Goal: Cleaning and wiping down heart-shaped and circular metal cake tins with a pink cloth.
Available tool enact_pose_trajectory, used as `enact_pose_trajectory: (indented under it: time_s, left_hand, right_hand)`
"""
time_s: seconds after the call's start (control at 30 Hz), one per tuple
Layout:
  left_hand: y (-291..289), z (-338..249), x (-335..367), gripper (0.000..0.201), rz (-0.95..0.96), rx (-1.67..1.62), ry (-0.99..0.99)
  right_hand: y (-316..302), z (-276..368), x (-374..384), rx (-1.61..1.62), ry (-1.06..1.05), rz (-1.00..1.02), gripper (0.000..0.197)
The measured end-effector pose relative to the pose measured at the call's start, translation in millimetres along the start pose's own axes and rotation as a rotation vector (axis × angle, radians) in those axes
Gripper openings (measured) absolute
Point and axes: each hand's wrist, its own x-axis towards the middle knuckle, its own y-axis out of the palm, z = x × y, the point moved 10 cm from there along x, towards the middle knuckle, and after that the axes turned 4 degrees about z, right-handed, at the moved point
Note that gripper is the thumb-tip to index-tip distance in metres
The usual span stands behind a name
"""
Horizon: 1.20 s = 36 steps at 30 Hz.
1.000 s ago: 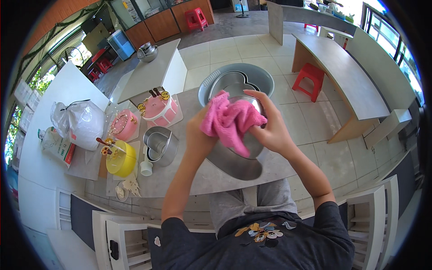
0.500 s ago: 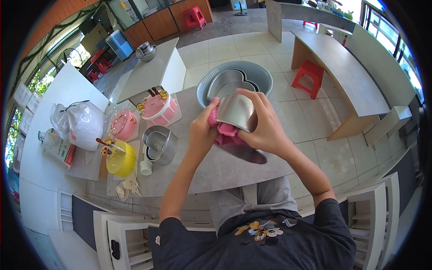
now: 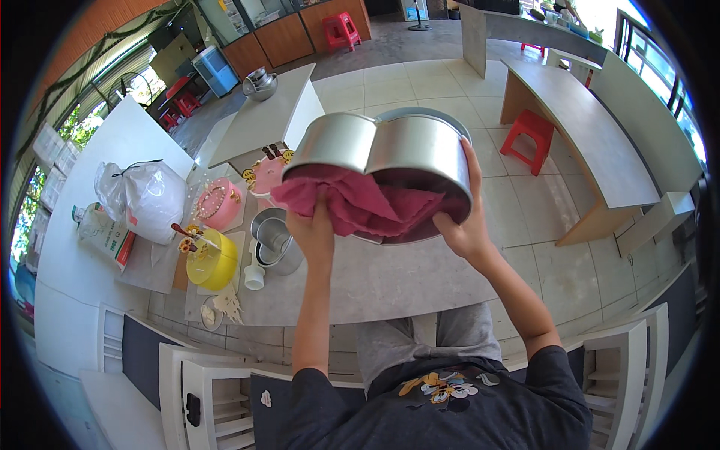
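Note:
Above the table I hold up a metal heart-shaped cake pan (image 3: pixel 420 146), tilted so its two rounded lobes point away from me. My right hand (image 3: pixel 466 225) grips its right wall, thumb inside the rim and fingers on the outside. A bunched pink cloth (image 3: pixel 352 201) lies against the inside of the pan. Pinched on that cloth is my left hand (image 3: pixel 313 231), thumb on top, its other fingers partly hidden. Behind the pan, only the edge of a grey-blue basin (image 3: pixel 442 115) shows.
Left on the grey table (image 3: pixel 360 281) stand nested heart-shaped pans (image 3: pixel 279 244), a white cup (image 3: pixel 254 277), a yellow cake (image 3: pixel 212 260) and two pink cakes (image 3: pixel 219 204). Plastic bags (image 3: pixel 154 199) sit beyond them. A red stool (image 3: pixel 529 139) stands on the tiled floor.
The pan has been turned and raised, its lobes now facing away. The cloth has spread out inside it. My left hand has moved left and lower; my right hand has shifted right along the wall.

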Motion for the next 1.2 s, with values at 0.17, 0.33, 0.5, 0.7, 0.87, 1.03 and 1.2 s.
enact_pose_trajectory:
  time_s: [0.17, 0.33, 0.5, 0.7, 0.87, 1.03, 1.2]
  left_hand:
    - [-5, -51, 10, 0.039, 0.123, 0.187, 0.354]
    - [63, -67, -39, 0.051, 0.693, 0.478, 0.633]
    - [63, -112, -46, 0.05, 0.456, 0.232, 0.771]
    - [64, -108, -24, 0.057, 0.393, 0.169, 0.685]
    - [38, -79, -17, 0.056, 0.188, 0.41, 0.566]
    - [48, -103, -62, 0.05, 0.168, 0.58, 0.759]
    - [106, -80, -87, 0.046, 0.555, 0.637, 0.675]
  right_hand:
    - [-6, -7, 0, -0.11, 0.17, 0.165, 0.085]
    - [10, -2, 0, -0.27, 0.169, 0.353, 0.08]
    - [24, -7, -10, -0.264, 0.153, 0.323, 0.073]
    - [2, -20, -7, -0.142, 0.229, 0.122, 0.069]
    - [-42, -38, -8, 0.153, 0.265, -0.153, 0.061]
    - [-47, -64, -25, 0.126, 0.3, -0.262, 0.058]
    - [-34, -58, -40, 0.169, 0.262, -0.404, 0.056]
